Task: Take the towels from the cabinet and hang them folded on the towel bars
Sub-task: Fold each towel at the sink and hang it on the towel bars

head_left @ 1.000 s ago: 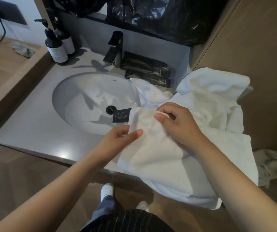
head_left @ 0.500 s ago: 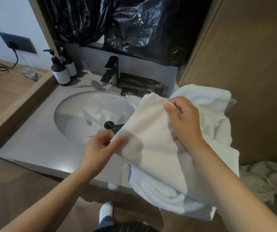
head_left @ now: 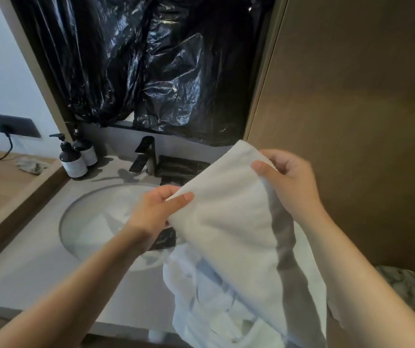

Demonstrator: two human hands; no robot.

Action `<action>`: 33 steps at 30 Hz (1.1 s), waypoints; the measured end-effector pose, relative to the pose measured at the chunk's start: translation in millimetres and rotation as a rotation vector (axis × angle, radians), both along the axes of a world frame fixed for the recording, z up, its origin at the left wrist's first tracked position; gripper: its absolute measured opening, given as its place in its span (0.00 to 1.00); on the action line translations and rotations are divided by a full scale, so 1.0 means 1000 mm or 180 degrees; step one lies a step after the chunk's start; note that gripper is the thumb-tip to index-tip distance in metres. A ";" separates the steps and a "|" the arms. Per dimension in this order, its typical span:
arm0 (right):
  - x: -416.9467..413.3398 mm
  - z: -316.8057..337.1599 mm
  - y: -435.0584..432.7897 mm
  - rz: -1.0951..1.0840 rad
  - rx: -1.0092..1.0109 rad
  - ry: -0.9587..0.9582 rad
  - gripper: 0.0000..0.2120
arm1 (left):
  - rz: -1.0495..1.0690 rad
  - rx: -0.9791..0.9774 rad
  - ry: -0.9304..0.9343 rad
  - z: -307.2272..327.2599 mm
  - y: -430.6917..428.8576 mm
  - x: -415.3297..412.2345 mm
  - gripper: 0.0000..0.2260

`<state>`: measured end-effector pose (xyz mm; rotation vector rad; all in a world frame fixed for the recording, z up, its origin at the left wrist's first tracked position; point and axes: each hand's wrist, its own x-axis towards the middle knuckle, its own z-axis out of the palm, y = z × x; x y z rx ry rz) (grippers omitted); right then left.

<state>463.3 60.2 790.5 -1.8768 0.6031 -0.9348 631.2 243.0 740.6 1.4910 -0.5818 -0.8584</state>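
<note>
Nearest, a rumpled heap of white towels (head_left: 201,305) lies on the grey countertop (head_left: 25,272), at its front edge, right of the round sink basin (head_left: 91,222). Above the heap, both hands hold up one white towel (head_left: 226,222), which hangs slanting down over it. The left hand (head_left: 156,212) pinches the towel's lower left corner between thumb and curled fingers; the right hand (head_left: 289,182) grips the higher right corner, fingers curled round the edge. Beyond stand a dark faucet (head_left: 146,155) and two dark pump bottles (head_left: 72,159), with crumpled black plastic sheeting (head_left: 151,71) hanging behind them.
</note>
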 end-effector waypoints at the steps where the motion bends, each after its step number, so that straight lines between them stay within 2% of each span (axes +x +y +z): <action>1: -0.003 0.006 -0.002 -0.0066 -0.0101 -0.0092 0.05 | 0.0015 -0.0014 -0.0283 0.009 -0.007 0.002 0.06; 5: -0.023 0.042 -0.018 -0.0503 -0.0362 -0.0479 0.04 | 0.0150 -0.0157 -0.1338 0.068 -0.051 0.009 0.07; 8: -0.040 0.076 -0.027 -0.0842 -0.0568 -0.0891 0.03 | 0.0557 -0.0168 -0.2452 0.118 -0.085 0.006 0.11; 10: -0.050 0.096 -0.031 -0.1104 -0.0734 -0.1077 0.03 | 0.0866 -0.0401 -0.2891 0.146 -0.100 -0.006 0.14; 12: -0.059 0.115 -0.033 -0.1315 -0.0908 -0.1233 0.02 | 0.0734 -0.0772 -0.2679 0.164 -0.110 -0.023 0.11; 15: -0.072 0.140 -0.035 -0.1495 -0.1108 -0.1396 0.02 | -0.0178 -0.1037 -0.2096 0.174 -0.120 -0.059 0.05; 18: -0.082 0.162 -0.038 -0.1587 -0.1174 -0.1324 0.05 | -0.0511 -0.1242 -0.1969 0.174 -0.129 -0.089 0.03; 20: -0.087 0.173 -0.043 -0.1550 -0.0921 -0.1143 0.08 | -0.0550 -0.1298 -0.1898 0.174 -0.133 -0.100 0.06; 23: -0.093 0.184 -0.050 -0.1221 -0.0165 -0.1004 0.18 | -0.0688 -0.1337 -0.1979 0.176 -0.136 -0.114 0.11; 25: -0.096 0.186 -0.047 -0.1124 -0.0126 -0.0816 0.23 | -0.0834 -0.1334 -0.1993 0.176 -0.135 -0.122 0.15; 28: -0.098 0.187 -0.038 -0.1030 -0.0285 -0.0714 0.16 | -0.0937 -0.1324 -0.1968 0.174 -0.132 -0.129 0.23; 33: -0.094 0.195 -0.017 -0.0957 -0.0169 -0.0768 0.06 | -0.0844 -0.1495 -0.2066 0.175 -0.129 -0.126 0.16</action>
